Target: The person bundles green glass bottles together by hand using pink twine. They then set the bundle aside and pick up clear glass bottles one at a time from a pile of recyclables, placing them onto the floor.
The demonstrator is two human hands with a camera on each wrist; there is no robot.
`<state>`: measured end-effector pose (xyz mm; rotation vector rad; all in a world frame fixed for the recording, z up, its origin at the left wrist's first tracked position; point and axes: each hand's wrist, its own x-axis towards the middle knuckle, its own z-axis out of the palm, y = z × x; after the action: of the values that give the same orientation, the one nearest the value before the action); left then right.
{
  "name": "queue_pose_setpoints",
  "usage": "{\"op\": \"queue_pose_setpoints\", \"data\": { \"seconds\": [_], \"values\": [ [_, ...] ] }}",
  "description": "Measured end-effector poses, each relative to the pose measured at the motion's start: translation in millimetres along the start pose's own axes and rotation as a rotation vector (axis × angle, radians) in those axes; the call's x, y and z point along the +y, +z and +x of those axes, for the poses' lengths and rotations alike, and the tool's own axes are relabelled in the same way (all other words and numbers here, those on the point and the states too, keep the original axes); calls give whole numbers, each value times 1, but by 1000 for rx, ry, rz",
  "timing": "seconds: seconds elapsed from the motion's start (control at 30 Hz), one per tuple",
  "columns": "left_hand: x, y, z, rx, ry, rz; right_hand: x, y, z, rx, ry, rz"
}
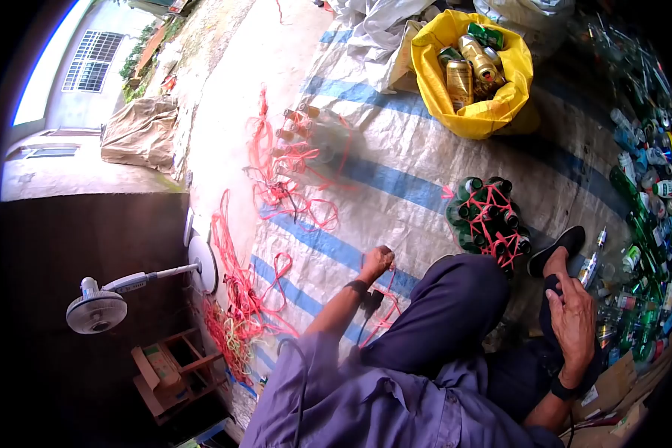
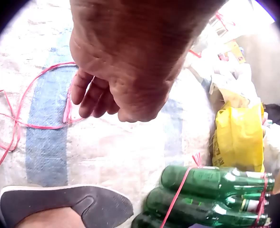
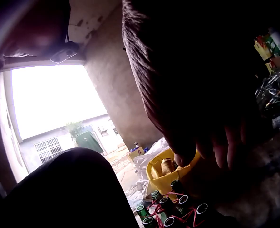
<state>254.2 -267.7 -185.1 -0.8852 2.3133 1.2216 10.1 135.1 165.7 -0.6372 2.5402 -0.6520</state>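
Observation:
My left hand [image 1: 377, 261] is over the striped woven sheet, its fingers curled with a strand of pink plastic string [image 1: 393, 282] hanging from them. In the left wrist view the left hand [image 2: 123, 92] is seen from the wrist side, and the loops of pink string [image 2: 17, 121] trail across a blue stripe beside the fingers. My right hand [image 1: 573, 321] rests over the lower leg with its fingers extended, holding nothing. In front of the knee stands a bundle of green glass bottles [image 1: 489, 216], tied round with pink string; the bottles [image 2: 192, 183] lie at lower right in the left wrist view.
A yellow bag [image 1: 433, 89] of drink cans stands at the far side. Clear bottles with pink string [image 1: 280, 160] lie at the left, near a tangle of string [image 1: 235, 299]. Many loose bottles [image 1: 653, 246] pile up at right. A white fan [image 1: 97, 310] stands at left.

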Motion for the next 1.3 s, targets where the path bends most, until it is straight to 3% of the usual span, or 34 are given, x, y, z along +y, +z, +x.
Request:
{"op": "queue_pose_setpoints", "data": {
  "seconds": [0.1,0.17,0.27,0.33,0.37,0.43,0.63,0.67,0.77,0.8,0.9,0.93,1.07,1.2,1.3],
  "values": [
    [-34,-8,11,77,139,204,-7,-4,2,-3,-32,-50],
    [-25,-15,-1,96,49,92,-10,-3,3,2,-33,-34],
    [-42,-20,-10,9,190,267,-11,-1,4,-1,-35,-28],
    [-64,-13,-11,40,356,613,-9,2,4,-10,-36,-39],
    [-66,-12,-16,40,358,608,-7,4,5,-15,-30,-53],
    [-43,-22,-35,187,20,284,-2,8,7,-18,-23,-71],
    [-64,-58,-15,188,-38,412,7,13,12,-48,2,-100],
    [-65,-63,-10,264,9,429,7,13,14,-62,12,-117],
    [-129,-58,23,362,123,500,6,14,16,-58,7,-129],
    [-126,-68,25,242,118,590,6,14,17,-34,-9,-124],
    [-80,-92,13,98,123,571,0,10,21,-86,68,-47],
    [-75,-89,17,140,-7,442,4,12,22,-89,76,-47],
    [-34,-67,31,188,84,232,8,15,23,-97,107,-106],
    [103,-60,28,133,235,-71,-2,10,22,-57,113,-18],
    [206,-66,20,37,386,-49,-5,10,21,-41,78,-63]
  ]
}}
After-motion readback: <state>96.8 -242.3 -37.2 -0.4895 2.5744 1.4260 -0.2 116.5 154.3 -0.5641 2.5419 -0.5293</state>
